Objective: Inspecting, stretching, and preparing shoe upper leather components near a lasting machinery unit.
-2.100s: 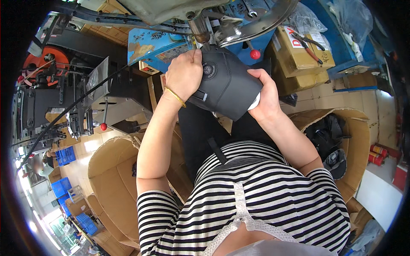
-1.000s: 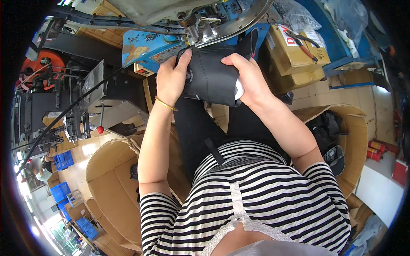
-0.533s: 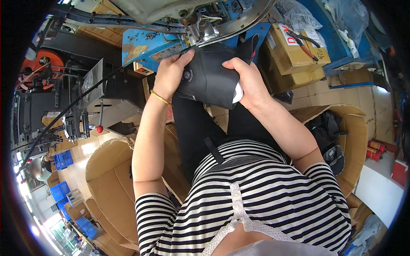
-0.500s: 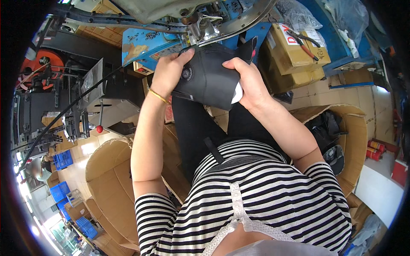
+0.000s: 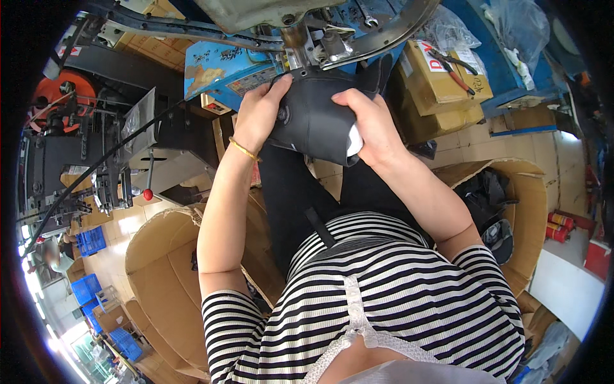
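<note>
A black leather-like piece, perhaps a shoe or boot upper, is stretched between my hands, its far edge against a metal punch-like machine head. It carries a stitched seam, a round emblem partly behind my left fingers, and a white lining that shows at its right end. My left hand pinches the left edge, thumb on top. On the right side, my right hand grips the piece with its thumb laid over the surface. Fingers underneath are hidden on both hands. A dark flap sticks up beyond my right thumb.
Pliers lie on a cardboard box right of the machine. Large open cartons stand either side of me, the right carton holding black pieces. A lever with a red knob juts out at left. Blue crates sit farther left.
The leather piece has tilted and curved more, so its emblem is less visible. My left hand has shifted slightly right. The machine's metal post now appears lower, at the piece's far edge.
</note>
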`<state>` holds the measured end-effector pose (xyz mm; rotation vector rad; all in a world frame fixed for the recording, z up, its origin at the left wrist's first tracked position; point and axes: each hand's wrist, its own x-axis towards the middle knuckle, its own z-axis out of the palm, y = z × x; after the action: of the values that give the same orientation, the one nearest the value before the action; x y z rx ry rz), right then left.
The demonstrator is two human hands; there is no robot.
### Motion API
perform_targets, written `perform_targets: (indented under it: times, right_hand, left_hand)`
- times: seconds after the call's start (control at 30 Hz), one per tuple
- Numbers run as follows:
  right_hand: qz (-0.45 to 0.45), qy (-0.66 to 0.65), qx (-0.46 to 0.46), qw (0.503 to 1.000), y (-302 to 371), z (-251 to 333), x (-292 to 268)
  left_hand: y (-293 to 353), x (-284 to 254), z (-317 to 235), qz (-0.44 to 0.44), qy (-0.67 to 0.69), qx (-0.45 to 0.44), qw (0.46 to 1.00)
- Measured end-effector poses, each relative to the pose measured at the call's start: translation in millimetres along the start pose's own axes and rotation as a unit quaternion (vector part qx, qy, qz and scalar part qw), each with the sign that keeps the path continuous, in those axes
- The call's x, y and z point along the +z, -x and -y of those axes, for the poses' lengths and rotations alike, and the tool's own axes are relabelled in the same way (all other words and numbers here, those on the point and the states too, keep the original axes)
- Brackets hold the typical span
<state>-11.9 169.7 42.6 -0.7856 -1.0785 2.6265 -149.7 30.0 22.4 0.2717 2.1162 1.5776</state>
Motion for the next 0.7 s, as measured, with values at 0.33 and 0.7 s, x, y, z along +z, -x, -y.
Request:
perform_targets:
  times: [0.33, 0.7]
  right_hand:
    - [0.022, 0.052, -0.057, 0.997, 5.2, -5.5, 18.5]
    - [0.005, -0.025, -0.034, 0.999, 13.4, -15.0, 15.6]
  left_hand:
    - [-6.6, 7.8, -4.3, -0.079, -0.044, 0.087, 0.992]
    - [-8.6, 9.8, -12.5, -0.093, -0.194, 0.106, 0.971]
